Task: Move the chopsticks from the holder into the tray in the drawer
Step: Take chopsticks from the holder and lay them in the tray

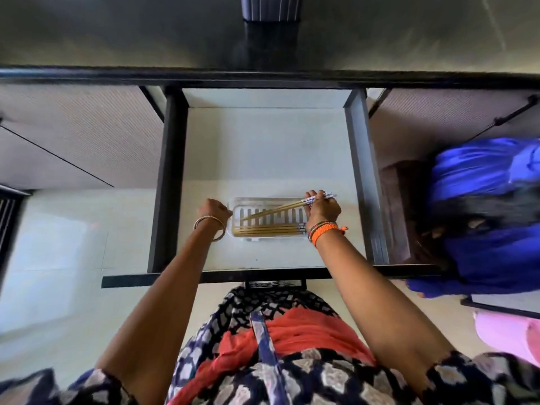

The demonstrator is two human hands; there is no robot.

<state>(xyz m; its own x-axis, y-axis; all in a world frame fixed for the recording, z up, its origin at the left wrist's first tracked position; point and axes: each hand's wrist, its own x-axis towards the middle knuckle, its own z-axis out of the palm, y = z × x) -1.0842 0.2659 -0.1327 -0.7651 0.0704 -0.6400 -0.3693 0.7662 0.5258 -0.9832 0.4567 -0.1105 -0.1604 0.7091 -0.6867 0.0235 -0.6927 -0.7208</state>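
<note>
Slim yellow wooden chopsticks with blue-and-white patterned tops (273, 211) slant across the clear slotted plastic tray (237, 206), more lying flat along its near edge. The right hand (323, 210) pinches their patterned ends; the left hand (213, 210), curled closed, touches the tray's left rim inside the open white drawer (263, 147).

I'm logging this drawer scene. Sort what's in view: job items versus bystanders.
Job:
- clear slotted tray in the open drawer
- chopsticks lying in the tray
- chopsticks held in the right hand
- right hand
- left hand at the tray's end
- holder on the counter

Bystanders:
- blue cloth
- pink item
</note>
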